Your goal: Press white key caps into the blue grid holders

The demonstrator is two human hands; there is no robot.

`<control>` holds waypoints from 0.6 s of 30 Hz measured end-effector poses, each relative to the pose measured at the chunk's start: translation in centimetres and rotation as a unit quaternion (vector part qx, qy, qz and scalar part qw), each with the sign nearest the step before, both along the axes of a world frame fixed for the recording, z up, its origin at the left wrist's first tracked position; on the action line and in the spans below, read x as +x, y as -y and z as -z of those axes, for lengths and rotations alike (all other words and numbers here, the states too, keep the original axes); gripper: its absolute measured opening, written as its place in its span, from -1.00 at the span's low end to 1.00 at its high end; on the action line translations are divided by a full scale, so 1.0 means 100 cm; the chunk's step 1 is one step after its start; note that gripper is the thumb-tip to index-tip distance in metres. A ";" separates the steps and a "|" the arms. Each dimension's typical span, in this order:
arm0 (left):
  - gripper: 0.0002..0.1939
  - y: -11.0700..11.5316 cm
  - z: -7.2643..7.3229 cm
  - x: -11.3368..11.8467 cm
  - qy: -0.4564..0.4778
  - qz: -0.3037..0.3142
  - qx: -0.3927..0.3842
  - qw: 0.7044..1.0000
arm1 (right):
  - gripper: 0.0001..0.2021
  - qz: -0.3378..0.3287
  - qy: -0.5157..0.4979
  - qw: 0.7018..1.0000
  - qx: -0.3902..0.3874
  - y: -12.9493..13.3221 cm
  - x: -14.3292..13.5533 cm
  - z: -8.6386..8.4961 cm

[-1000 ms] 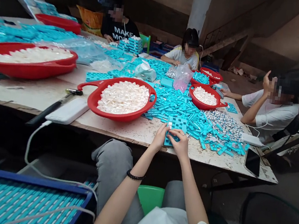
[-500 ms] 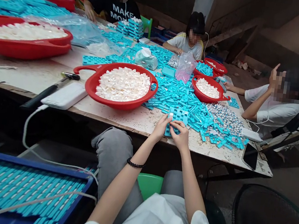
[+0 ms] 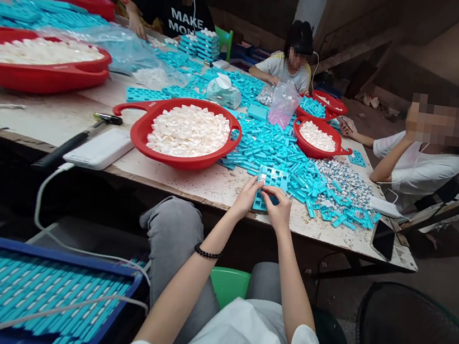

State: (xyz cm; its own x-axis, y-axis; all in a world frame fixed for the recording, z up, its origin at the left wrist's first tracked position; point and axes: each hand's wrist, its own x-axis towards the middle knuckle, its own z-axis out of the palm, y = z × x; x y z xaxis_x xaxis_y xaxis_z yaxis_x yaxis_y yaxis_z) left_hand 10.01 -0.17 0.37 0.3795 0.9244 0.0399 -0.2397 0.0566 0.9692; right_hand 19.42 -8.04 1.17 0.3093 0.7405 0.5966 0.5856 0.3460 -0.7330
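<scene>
A turquoise plastic tray with square openings lies at the table's front edge, between my two hands. My left hand grips its left side, with the thumb at a small white piece. From the right, my right hand reaches over the tray with thumb and fingers pinched together; whatever is between them is too small to make out. Beyond the tray spreads a pile of turquoise plastic strips. Left of it stands a red basket filled with white pieces.
A hammer and a white power bank lie at the left front edge. A phone rests near the right corner. Small blue-and-white pieces are heaped on the right. A blue crate stands low left. Several co-workers sit around the table.
My right hand has shifted slightly right over the tray, its fingers changing position. My left hand stays put. At the right, a co-worker's hand holding a phone has turned.
</scene>
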 end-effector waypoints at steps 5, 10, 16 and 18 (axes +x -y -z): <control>-0.63 0.002 -0.001 -0.001 0.010 0.017 0.017 1.000 | -0.82 0.012 0.013 1.000 0.001 -0.001 0.001 0.000; -0.60 0.001 0.000 -0.001 -0.004 0.014 0.012 1.000 | -0.82 0.021 0.014 0.999 -0.022 -0.001 0.001 0.000; -0.59 0.000 0.002 -0.001 -0.003 0.019 0.000 1.000 | -0.83 0.021 -0.002 1.000 -0.009 -0.001 0.001 0.001; -0.57 0.000 0.002 -0.002 0.007 0.027 -0.009 1.000 | -0.83 0.017 -0.012 1.000 0.001 -0.002 0.001 0.001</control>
